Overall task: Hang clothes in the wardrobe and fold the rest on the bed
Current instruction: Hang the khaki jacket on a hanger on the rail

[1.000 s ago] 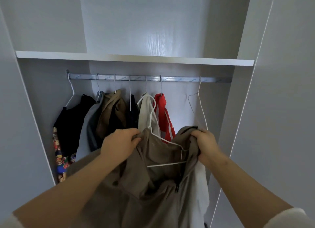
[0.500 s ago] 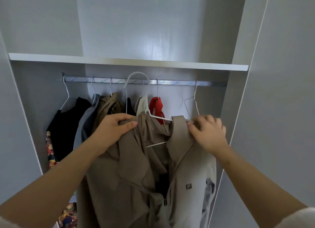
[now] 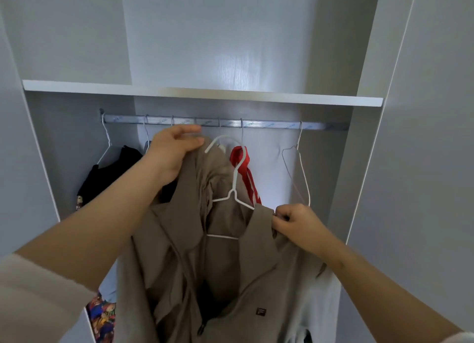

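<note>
In a wardrobe (image 3: pixel 77 137) whose rail (image 3: pixel 269 124) already carries several garments (image 3: pixel 110 173), a tan jacket (image 3: pixel 230 278) sits on a white hanger (image 3: pixel 234 186), its hook just under the rail and not yet on it, left hand (image 3: pixel 174 153) gripping one raised shoulder, right hand (image 3: pixel 295 222) pinching the other; folding is judged still ahead.

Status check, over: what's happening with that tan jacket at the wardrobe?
Left hand grips jacket top edge, right hand pinches its shoulder. Jacket on white hanger, hook below rail, not on it. Red garment and empty wire hanger flank the gap.
</note>
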### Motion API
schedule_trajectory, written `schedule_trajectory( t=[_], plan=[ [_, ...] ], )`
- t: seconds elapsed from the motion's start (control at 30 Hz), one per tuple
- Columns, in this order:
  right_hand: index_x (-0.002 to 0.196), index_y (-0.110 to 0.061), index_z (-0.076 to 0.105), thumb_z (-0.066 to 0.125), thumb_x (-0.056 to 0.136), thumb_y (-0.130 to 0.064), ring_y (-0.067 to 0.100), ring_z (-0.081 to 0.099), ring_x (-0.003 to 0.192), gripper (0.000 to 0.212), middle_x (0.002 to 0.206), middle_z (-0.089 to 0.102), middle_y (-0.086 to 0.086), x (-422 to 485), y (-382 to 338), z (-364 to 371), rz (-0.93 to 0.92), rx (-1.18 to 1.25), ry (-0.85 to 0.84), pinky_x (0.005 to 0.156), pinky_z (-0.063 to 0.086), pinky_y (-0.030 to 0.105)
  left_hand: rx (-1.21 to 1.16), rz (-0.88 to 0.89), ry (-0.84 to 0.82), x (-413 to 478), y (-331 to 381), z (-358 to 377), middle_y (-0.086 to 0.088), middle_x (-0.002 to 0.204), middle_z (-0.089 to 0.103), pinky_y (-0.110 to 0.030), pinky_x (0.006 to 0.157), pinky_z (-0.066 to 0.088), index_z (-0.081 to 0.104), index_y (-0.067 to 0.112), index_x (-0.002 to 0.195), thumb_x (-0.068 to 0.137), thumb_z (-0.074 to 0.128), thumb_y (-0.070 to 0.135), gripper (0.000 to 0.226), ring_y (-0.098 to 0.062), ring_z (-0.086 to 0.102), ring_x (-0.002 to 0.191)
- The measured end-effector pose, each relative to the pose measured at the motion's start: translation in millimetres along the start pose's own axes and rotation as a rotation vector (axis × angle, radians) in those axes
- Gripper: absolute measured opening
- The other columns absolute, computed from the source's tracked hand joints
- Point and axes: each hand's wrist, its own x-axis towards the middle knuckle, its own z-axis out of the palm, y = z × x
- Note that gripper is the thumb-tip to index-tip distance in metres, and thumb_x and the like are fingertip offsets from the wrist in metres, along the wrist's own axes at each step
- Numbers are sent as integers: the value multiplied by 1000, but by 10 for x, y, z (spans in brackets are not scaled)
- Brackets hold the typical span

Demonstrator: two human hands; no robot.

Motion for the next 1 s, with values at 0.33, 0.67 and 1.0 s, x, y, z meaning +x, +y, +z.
schedule_trajectory(
  t=[0.33, 0.67, 1.0],
  plan=[
    [49, -12, 49, 58, 88, -21, 4, 37, 42, 42, 42, 41, -8, -59, 199, -35, 152, 77, 106, 44, 32, 11, 1163, -534, -617, -55, -407, 37, -6, 139, 46, -32, 106, 36, 55, 12, 128, 77, 34, 77, 86, -24, 47, 124],
    [39, -20, 44, 60, 85, -17, 2, 39, 40, 48, 37, 42, -10, -53, 262, -60, 162, 76, 98, 42, 31, 10, 16, -77, -219, -71, -358, 201, 2, 89, 68, -19, 65, 53, 64, 18, 86, 79, 62, -9, 28, -11, 66, 83],
    [40, -16, 45, 65, 80, -22, 5, 35, 42, 45, 38, 40, -8, -83, 363, -77, 272, 134, 207, 45, 30, 16, 290, 24, -259, -142, -508, 173, 5, 107, 63, -36, 97, 47, 62, 28, 90, 78, 67, -4, 35, -17, 56, 112]
  ],
)
